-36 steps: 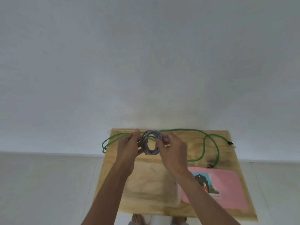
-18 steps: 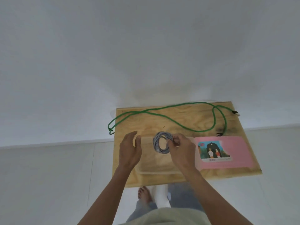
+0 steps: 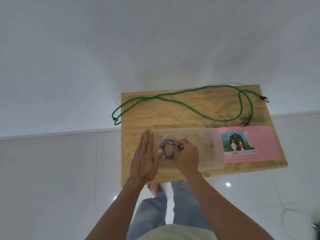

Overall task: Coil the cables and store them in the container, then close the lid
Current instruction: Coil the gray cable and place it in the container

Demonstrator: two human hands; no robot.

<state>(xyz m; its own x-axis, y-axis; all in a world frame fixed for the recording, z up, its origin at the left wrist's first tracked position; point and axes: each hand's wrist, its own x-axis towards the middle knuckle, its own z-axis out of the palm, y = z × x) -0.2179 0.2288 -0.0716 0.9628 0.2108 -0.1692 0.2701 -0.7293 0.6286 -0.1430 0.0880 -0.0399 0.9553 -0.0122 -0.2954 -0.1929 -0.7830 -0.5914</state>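
Observation:
A coiled grey cable (image 3: 167, 149) sits inside the left end of a clear plastic container (image 3: 204, 146) on the wooden board (image 3: 173, 116). My right hand (image 3: 187, 155) grips the coil's right side. My left hand (image 3: 144, 156) is flat with fingers straight, against the container's left wall, its thumb touching the coil's left edge. A long green cable (image 3: 190, 105) lies loose and uncoiled across the back of the board, looping off the left edge. The pink lid (image 3: 259, 144) with a picture label lies flat to the right of the container.
The board is a small low table over white floor tiles, against a white wall. My legs and a bare foot (image 3: 153, 188) are below its front edge. A thin white cord (image 3: 285, 215) lies on the floor at lower right.
The grey coil came down from in front of me into the container. My left hand let go of it and flattened beside the container. The view tilted downward.

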